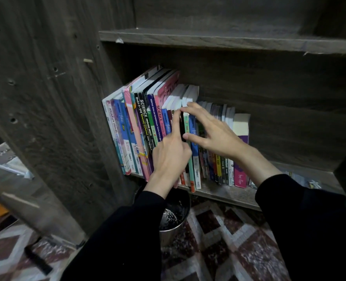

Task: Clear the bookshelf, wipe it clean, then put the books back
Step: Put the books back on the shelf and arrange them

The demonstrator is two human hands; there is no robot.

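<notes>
You had both hands at the middle of the row of books (139,128), which stood packed and leaning left on the lower shelf (229,196). Your left hand (171,157) pressed a straight forefinger along a dark spine (182,126); whether its curled fingers held anything could not be told. Your right hand (214,134) was spread, forefinger at a book's top, thumb on a spine, closed on nothing. Apparent purpose: parting a batch for removal. Tight packing obstructs. A metal bin (166,236) stood directly below.
</notes>
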